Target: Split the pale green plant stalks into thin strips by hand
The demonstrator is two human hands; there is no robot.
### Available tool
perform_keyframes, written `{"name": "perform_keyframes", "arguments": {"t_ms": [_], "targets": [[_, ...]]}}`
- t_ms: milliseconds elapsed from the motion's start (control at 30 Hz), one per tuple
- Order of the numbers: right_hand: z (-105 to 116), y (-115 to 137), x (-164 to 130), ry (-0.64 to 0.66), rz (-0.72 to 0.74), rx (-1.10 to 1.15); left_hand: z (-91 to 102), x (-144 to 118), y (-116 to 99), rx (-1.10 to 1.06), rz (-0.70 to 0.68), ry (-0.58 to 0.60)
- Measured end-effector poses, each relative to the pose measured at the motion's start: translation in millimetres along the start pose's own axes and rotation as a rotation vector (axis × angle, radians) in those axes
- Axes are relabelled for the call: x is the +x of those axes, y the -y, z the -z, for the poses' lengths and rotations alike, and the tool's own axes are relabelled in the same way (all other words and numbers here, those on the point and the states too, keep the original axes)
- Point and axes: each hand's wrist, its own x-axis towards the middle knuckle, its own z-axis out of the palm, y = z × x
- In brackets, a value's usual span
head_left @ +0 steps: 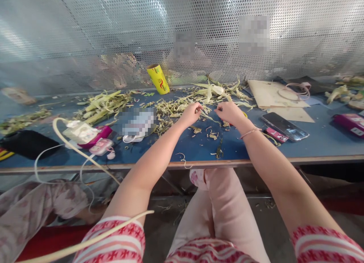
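Backdrop: perforated metal screen (pixel 113 35), silver, spanning the whole far side of the bench; shapes behind it show only as a blur, and some patches are pixelated

Surface: blue worktable (pixel 199 147) with a pale front edge, running the full width of the view, both ends cut off by the frame. Floor beneath is grey, with a red strip at lower left

On the table, larger items first: flat cardboard sheets (pixel 267 94) at far right; heaps of green-yellow husk leaves (pixel 102 105) at far left; a spread of shredded husk scraps (pixel 173 109) in the middle; a black pouch (pixel 28 143) near the left end; a dark smartphone (pixel 284 126) lying face up to the right; a yellow roll (pixel 158 79) leaning against the screen; a pink case (pixel 99 136) with a white cable running off the table edge

Left hand (pixel 192 113): fingers curled inward, fingertips closed in a pinch on one end of a thin husk strip (pixel 209 117)

Right hand (pixel 230 112): loosely fisted, thumb and forefinger nipping the other end of the same strip; a thin band sits on the wrist

The strip runs between the two hands, just above the scraps at table centre. Its exact length is hard to make out against the litter

Partly seen: another person's patterned clothing (pixel 36 206) at lower left, body cut off by the frame
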Motion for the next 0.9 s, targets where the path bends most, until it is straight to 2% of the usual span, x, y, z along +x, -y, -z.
{"name": "perform_keyframes", "arguments": {"t_ms": [167, 267, 367, 733, 900], "targets": [[0, 3, -1, 0.011, -0.014, -0.014, -12.3, -4, 0, 0.121, -0.352, 0.196], [0, 4, -2, 0.007, -0.032, -0.001, -21.3, -5, -2, 0.179, -0.442, 0.276], [1, 5, -2, 0.009, -0.049, 0.009, -26.5, -3, -1, 0.206, -0.450, 0.311], [-1, 7, -1, -0.002, -0.024, 0.045, -27.7, -1, -1, 0.313, -0.439, 0.296], [-2, 6, 0, 0.003, -0.026, 0.057, -29.0, 0, -3, 0.248, -0.409, 0.307]]}}
